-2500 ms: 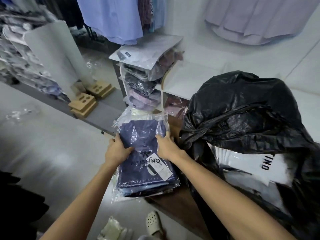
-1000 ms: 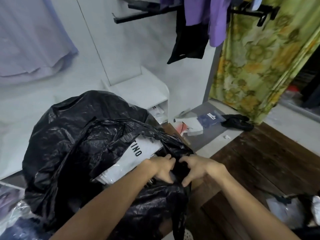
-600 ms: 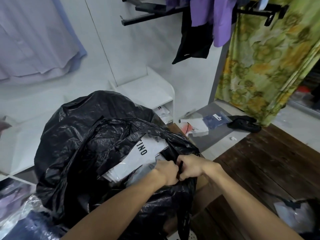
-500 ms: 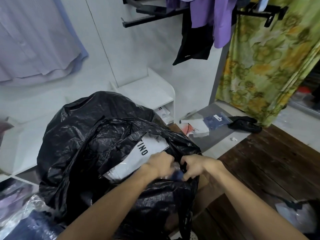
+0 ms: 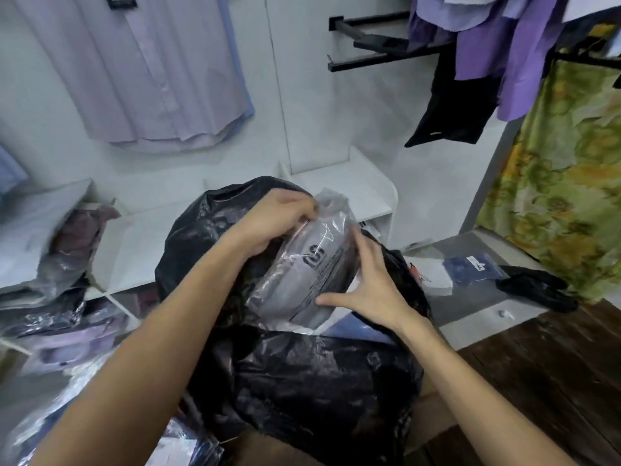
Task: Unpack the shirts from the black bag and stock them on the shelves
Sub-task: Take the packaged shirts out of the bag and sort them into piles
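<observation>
Newly out of crinkled black bag (image 5: 302, 381): glossy plastic-wrapped shirt (image 5: 302, 267), both hands (image 5: 336, 250).

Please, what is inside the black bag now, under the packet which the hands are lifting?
Inside the black bag, below the wrapped shirt packet held by the left hand and right hand, a white packet edge shows. Deeper contents are covered by the plastic.
</observation>
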The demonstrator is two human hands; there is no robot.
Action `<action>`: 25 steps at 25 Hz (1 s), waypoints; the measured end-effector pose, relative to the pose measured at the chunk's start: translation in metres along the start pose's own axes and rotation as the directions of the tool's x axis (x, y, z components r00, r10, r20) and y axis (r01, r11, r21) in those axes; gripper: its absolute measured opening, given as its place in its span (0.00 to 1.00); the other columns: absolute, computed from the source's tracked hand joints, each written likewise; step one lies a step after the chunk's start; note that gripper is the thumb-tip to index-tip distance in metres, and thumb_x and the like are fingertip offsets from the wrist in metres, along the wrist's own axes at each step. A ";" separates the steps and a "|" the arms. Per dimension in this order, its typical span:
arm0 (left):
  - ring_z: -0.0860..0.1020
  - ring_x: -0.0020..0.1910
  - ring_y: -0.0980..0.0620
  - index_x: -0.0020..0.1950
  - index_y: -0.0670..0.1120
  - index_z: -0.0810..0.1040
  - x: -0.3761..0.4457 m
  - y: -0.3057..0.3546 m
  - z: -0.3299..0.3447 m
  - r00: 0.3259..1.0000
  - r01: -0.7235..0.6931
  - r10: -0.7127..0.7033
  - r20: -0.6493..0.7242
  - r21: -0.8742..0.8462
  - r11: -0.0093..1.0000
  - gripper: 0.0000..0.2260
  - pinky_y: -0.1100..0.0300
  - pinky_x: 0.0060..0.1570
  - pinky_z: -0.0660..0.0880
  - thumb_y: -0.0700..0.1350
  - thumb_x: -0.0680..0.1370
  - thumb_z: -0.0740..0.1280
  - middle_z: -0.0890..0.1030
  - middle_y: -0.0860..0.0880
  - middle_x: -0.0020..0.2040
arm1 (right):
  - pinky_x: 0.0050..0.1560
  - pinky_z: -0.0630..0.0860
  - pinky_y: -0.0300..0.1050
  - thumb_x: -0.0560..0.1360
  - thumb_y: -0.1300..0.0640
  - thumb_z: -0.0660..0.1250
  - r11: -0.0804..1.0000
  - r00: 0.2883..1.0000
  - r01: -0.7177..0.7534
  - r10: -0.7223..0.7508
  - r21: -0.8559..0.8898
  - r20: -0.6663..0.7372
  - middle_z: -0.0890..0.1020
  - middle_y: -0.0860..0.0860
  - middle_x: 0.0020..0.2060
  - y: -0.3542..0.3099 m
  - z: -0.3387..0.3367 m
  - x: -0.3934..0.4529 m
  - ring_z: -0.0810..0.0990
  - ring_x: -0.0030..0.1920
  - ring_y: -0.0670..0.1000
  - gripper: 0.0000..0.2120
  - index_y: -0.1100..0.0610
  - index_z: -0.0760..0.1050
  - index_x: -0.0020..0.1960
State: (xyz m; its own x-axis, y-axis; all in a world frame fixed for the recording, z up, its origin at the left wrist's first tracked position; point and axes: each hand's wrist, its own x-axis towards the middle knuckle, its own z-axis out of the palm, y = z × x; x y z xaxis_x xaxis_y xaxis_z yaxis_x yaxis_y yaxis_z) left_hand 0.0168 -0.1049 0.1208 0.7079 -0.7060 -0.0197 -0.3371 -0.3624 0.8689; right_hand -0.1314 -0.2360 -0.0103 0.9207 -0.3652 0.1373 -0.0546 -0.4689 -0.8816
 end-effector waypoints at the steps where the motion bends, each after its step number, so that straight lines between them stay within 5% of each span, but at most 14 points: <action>1: 0.69 0.31 0.54 0.33 0.45 0.79 -0.001 0.009 -0.014 1.000 0.003 -0.003 0.002 -0.002 1.000 0.10 0.62 0.34 0.66 0.36 0.73 0.66 0.74 0.50 0.30 | 0.79 0.56 0.50 0.58 0.39 0.85 0.997 0.996 0.054 -0.058 -0.057 -0.072 0.53 0.42 0.77 -0.008 0.001 0.006 0.53 0.80 0.47 0.64 0.33 0.45 0.80; 4: 0.76 0.40 0.52 0.47 0.39 0.84 -0.004 0.026 -0.041 0.992 -0.032 0.012 0.126 0.155 0.987 0.09 0.56 0.44 0.74 0.37 0.75 0.64 0.84 0.43 0.42 | 0.77 0.63 0.46 0.62 0.40 0.84 0.977 0.958 0.164 -0.191 -0.136 -0.216 0.66 0.47 0.76 -0.039 -0.010 0.024 0.64 0.77 0.46 0.57 0.45 0.56 0.81; 7: 0.78 0.45 0.56 0.52 0.49 0.85 -0.006 0.035 -0.058 0.983 -0.109 0.068 0.170 0.245 0.963 0.10 0.57 0.48 0.74 0.42 0.79 0.65 0.86 0.47 0.50 | 0.65 0.79 0.49 0.68 0.51 0.83 0.973 0.979 0.190 -0.177 0.131 -0.106 0.87 0.42 0.54 -0.061 -0.018 0.048 0.83 0.58 0.41 0.25 0.45 0.80 0.63; 10: 0.79 0.52 0.65 0.59 0.53 0.82 -0.012 0.030 -0.079 0.963 -0.220 0.146 0.226 0.347 0.912 0.15 0.68 0.53 0.72 0.59 0.76 0.73 0.84 0.60 0.54 | 0.59 0.80 0.46 0.73 0.59 0.78 0.927 0.973 0.195 -0.142 0.319 -0.181 0.88 0.41 0.48 -0.069 -0.016 0.056 0.86 0.52 0.42 0.14 0.48 0.82 0.55; 13: 0.72 0.31 0.62 0.39 0.48 0.79 -0.015 0.022 -0.090 0.951 -0.306 0.286 0.120 0.520 0.797 0.15 0.66 0.33 0.65 0.59 0.72 0.76 0.77 0.58 0.30 | 0.58 0.79 0.43 0.72 0.55 0.79 0.911 0.987 0.136 -0.090 0.388 -0.134 0.88 0.42 0.50 -0.069 -0.014 0.063 0.85 0.54 0.43 0.16 0.50 0.80 0.58; 15: 0.70 0.25 0.60 0.34 0.51 0.79 -0.012 0.022 -0.095 0.954 -0.224 0.294 -0.064 0.501 0.836 0.14 0.66 0.29 0.63 0.56 0.76 0.74 0.73 0.58 0.24 | 0.61 0.78 0.43 0.70 0.47 0.81 0.956 0.967 0.140 -0.076 0.259 -0.243 0.85 0.45 0.57 -0.068 -0.005 0.063 0.83 0.58 0.45 0.25 0.47 0.76 0.64; 18: 0.67 0.22 0.57 0.35 0.44 0.82 -0.007 0.023 -0.104 0.933 -0.072 0.215 -0.288 0.436 0.897 0.17 0.66 0.24 0.63 0.52 0.79 0.70 0.72 0.52 0.25 | 0.59 0.79 0.48 0.71 0.45 0.80 0.967 0.876 0.245 -0.192 0.064 -0.443 0.77 0.47 0.57 -0.073 0.009 0.049 0.78 0.54 0.43 0.26 0.44 0.73 0.65; 20: 0.67 0.21 0.56 0.37 0.41 0.80 -0.003 0.024 -0.110 0.933 0.023 0.105 -0.343 0.350 0.936 0.16 0.66 0.23 0.65 0.50 0.79 0.69 0.73 0.46 0.28 | 0.63 0.78 0.49 0.68 0.42 0.81 0.957 0.937 0.285 -0.266 0.056 -0.227 0.74 0.44 0.62 -0.084 0.022 0.035 0.77 0.59 0.42 0.34 0.42 0.71 0.70; 22: 0.74 0.27 0.52 0.39 0.43 0.78 0.004 0.028 -0.110 0.940 0.082 -0.002 -0.342 0.222 0.972 0.11 0.64 0.31 0.71 0.48 0.77 0.70 0.77 0.44 0.32 | 0.73 0.67 0.45 0.62 0.36 0.82 0.964 0.965 0.262 -0.261 -0.039 0.037 0.62 0.38 0.71 -0.098 0.045 0.023 0.65 0.72 0.41 0.54 0.39 0.56 0.80; 24: 0.76 0.33 0.48 0.39 0.44 0.77 0.009 0.036 -0.108 0.946 0.112 -0.067 -0.316 0.126 0.986 0.06 0.57 0.36 0.74 0.46 0.73 0.69 0.79 0.44 0.37 | 0.75 0.61 0.45 0.64 0.36 0.81 0.958 0.965 0.253 -0.261 -0.136 -0.040 0.60 0.42 0.75 -0.106 0.071 0.024 0.60 0.76 0.44 0.58 0.42 0.48 0.83; 25: 0.77 0.33 0.48 0.40 0.44 0.77 0.008 0.039 -0.108 0.957 0.093 -0.079 -0.279 0.038 0.995 0.05 0.59 0.35 0.76 0.44 0.74 0.69 0.80 0.44 0.36 | 0.73 0.65 0.43 0.69 0.42 0.80 0.969 0.958 0.235 -0.244 -0.076 -0.149 0.65 0.47 0.75 -0.109 0.077 0.028 0.65 0.74 0.44 0.52 0.46 0.52 0.82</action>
State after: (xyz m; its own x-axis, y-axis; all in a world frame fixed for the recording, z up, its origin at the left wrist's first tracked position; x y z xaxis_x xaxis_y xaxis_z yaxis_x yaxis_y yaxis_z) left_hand 0.0766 -0.0589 0.2086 0.8773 -0.4773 0.0504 -0.2931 -0.4496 0.8438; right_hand -0.0695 -0.1336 0.0546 0.8383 -0.3551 0.4137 0.1339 -0.6014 -0.7876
